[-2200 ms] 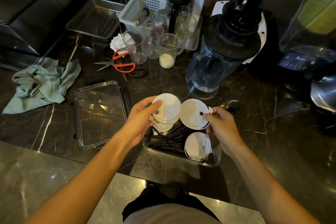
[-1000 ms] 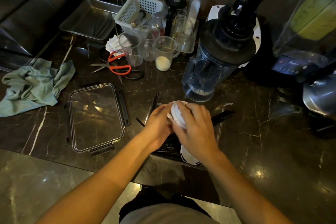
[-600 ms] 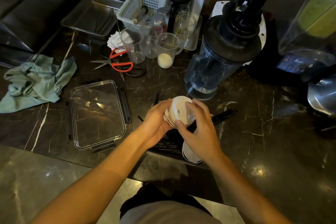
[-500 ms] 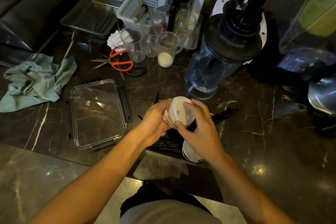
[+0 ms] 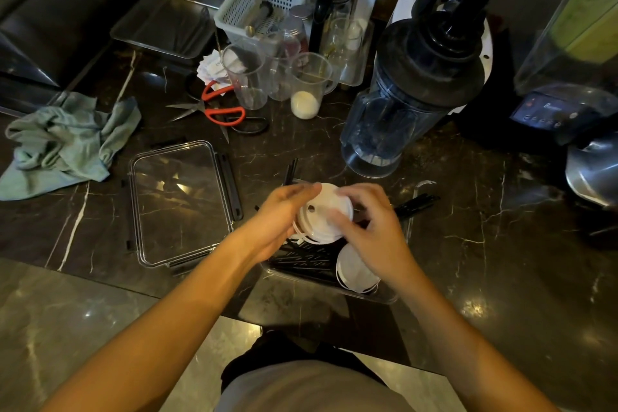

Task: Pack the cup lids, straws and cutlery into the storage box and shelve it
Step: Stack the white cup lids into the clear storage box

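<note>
Both hands hold a stack of white cup lids [image 5: 322, 216] above the clear storage box [image 5: 321, 281] at the counter's front edge. My left hand [image 5: 279, 221] grips the stack from the left. My right hand [image 5: 371, 231] curls over its right side and top. Inside the box lie several black straws [image 5: 302, 259] and another white lid stack [image 5: 354, 273] at the right. More black straws [image 5: 416, 204] stick out over the box's far right rim. The box's clear lid [image 5: 180, 201] with black clips lies flat to the left.
A blender jar [image 5: 401, 100] stands just behind the box. Measuring cups [image 5: 306, 87], red-handled scissors [image 5: 219, 110], a white basket [image 5: 259, 3] and a steel tray [image 5: 167, 15] crowd the back. A green cloth [image 5: 63, 140] lies at the left. A blender base [image 5: 555, 110] sits at the right.
The single lid from my right hand has joined the stack in my left. Both hands now hold the stack, which has tilted flatter over the box.
</note>
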